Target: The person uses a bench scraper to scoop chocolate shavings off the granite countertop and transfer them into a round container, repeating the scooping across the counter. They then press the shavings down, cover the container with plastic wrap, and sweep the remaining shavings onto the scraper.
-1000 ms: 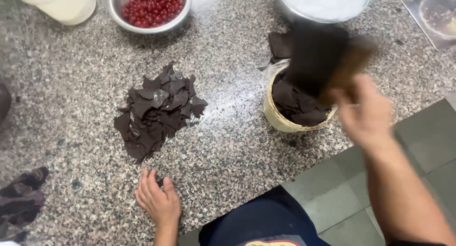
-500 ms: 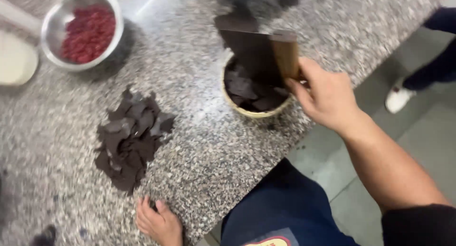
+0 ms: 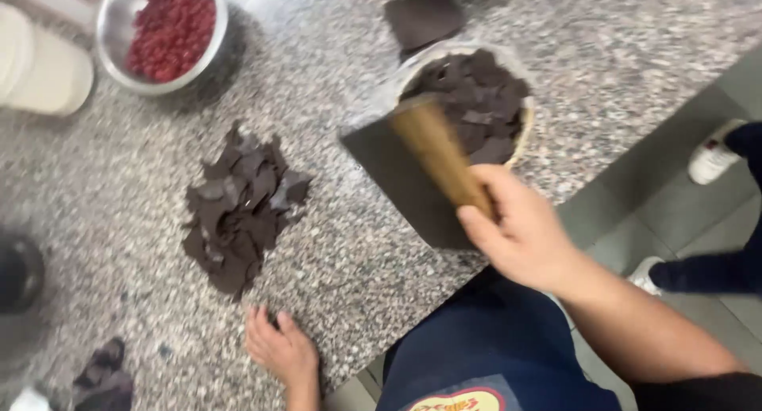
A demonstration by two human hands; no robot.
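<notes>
From the head view, a white round container [image 3: 44, 66] stands at the top left corner of the speckled stone surface [image 3: 603, 54]; no label can be read on it. Next to it is a metal bowl [image 3: 119, 22] with red berries [image 3: 173, 28]. A pile of dark chocolate pieces [image 3: 238, 209] lies in the middle left of the surface.

The right hand [image 3: 524, 236] is closed around the wooden handle [image 3: 439, 153] of a wide dark scraper [image 3: 405, 185], whose blade is beside a round tub [image 3: 520, 137] full of chocolate pieces. One flat dark piece [image 3: 425, 16] lies just behind the tub. The left hand [image 3: 279, 349] lies open and flat on the surface near the edge, below the pile, holding nothing.

Half a second ago the scraper was up above the tub; now it is lower, on the pile's side of the tub. The left hand stayed in its place.
</notes>
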